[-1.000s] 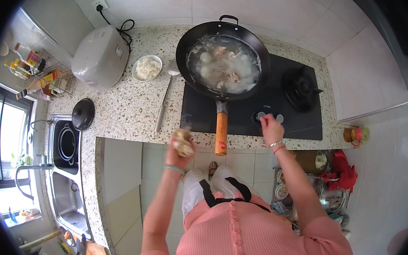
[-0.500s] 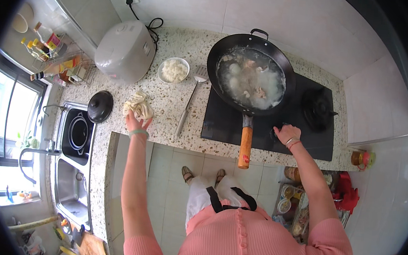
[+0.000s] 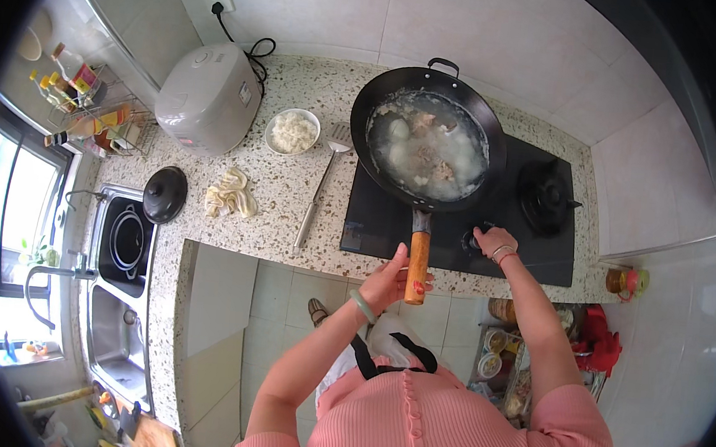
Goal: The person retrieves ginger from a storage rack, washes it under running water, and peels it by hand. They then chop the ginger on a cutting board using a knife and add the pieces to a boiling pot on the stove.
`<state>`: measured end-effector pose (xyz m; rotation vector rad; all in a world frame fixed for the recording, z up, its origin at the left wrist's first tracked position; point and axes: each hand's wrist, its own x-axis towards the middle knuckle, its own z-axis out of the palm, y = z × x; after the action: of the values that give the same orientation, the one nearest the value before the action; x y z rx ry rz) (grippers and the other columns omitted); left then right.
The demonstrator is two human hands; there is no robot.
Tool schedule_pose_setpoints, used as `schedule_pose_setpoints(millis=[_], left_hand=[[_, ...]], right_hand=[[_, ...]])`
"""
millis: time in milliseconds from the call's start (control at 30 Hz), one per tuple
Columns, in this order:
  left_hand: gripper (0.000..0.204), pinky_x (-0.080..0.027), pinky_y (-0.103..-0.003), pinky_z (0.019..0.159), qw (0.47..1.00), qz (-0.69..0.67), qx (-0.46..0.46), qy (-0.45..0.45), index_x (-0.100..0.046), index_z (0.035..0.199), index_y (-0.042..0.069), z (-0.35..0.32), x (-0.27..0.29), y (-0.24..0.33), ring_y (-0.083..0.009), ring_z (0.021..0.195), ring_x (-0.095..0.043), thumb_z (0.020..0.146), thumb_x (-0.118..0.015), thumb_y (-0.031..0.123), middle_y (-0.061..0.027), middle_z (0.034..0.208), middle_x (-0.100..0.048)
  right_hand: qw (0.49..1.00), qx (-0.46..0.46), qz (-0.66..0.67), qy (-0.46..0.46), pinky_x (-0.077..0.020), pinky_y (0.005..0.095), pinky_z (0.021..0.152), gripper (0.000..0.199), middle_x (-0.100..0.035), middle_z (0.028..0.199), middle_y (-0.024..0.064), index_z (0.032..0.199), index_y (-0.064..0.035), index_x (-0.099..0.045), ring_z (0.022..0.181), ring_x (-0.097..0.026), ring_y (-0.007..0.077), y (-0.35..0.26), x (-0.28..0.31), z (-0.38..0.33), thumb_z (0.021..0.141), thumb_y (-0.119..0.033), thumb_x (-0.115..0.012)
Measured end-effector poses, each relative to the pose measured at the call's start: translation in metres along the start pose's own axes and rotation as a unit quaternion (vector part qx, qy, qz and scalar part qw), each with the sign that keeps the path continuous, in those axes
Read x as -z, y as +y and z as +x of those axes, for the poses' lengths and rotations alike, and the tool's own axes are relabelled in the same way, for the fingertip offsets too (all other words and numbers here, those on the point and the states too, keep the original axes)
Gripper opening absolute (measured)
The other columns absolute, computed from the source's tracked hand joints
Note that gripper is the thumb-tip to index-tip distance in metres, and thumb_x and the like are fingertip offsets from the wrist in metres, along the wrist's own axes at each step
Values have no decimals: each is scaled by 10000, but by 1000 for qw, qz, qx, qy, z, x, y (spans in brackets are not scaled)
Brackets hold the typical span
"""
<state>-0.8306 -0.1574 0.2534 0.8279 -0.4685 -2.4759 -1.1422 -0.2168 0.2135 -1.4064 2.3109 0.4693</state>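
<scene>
A black wok [image 3: 363,152] with a wooden handle [image 3: 417,266] stands on the left burner. Cloudy liquid with pale, rounded pieces and brownish bits [image 3: 431,149] fills it. My left hand [image 3: 383,284] is at the handle, its thumb stretched up on the left side and fingertips showing past the right side. Its fingers look apart, not closed round the wood. At the front of the black cooktop [image 3: 358,223], my right hand [image 3: 495,241] has its fingers on a control knob [image 3: 470,241]. A crumpled cream cloth [image 3: 232,194] lies on the counter to the left.
A slotted metal turner [image 3: 320,191] lies left of the cooktop, below a bowl of white rice [image 3: 292,132]. Further left are a rice cooker [image 3: 204,98], a black lid [image 3: 164,195] and a double sink [image 3: 118,331]. A second burner [image 3: 545,196] sits right of the wok.
My left hand has let go of the cloth and moved right to the wok handle. My right hand stays at the knob. The liquid's bubbling has lessened.
</scene>
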Motion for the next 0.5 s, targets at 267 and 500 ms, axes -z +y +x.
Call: schedule_pose_setpoints(millis=[267,500], left_hand=[[613,-510,-310,637,999,-13,18,-49,-470,1184,17,3,-24,6,-201,742,-631,917,-410,566,-102,845,-625],[429,-468,-282,511,1000,-13,19,-10,-518,1040,43,7,-31,4,-164,599,-576,923,-507,455,-65,717,-599]], right_hand=[[990,-21,114,-74,-499,330,708,634,-599,508,17,530,-88,-641,605,-628,192,6,0,1,876,-512,-319],[989,-15,129,-76,-490,327,704,636,-585,496,19,523,-92,-628,590,-617,189,12,-6,5,888,-502,-307]])
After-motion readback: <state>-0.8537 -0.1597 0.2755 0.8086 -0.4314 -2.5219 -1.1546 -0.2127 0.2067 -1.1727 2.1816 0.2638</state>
